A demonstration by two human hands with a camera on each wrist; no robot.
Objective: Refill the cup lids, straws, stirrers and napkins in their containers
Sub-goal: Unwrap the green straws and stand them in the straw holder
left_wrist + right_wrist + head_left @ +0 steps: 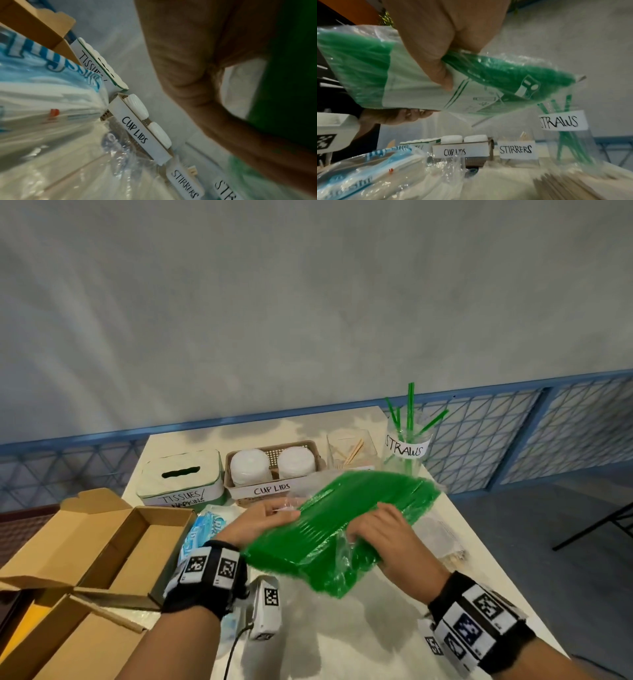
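A clear bag of green straws (342,525) is held in the air above the table by both hands. My left hand (263,523) grips its left edge, and my right hand (380,534) grips its near side, thumb (443,79) under the bag (488,75). Along the table's far edge stand the tissue box (181,477), the cup lids basket (274,470) with two lid stacks, the stirrers holder (349,453) and the straws jar (407,446) with a few green straws. A blue tissue pack (202,532) lies under my left hand.
An open cardboard box (102,546) sits on the left, beside the white table (376,628). A bag of wooden stirrers (445,546) lies right of my hands. A blue mesh railing (513,433) runs behind the table. Loose clear plastic (436,169) lies near the basket.
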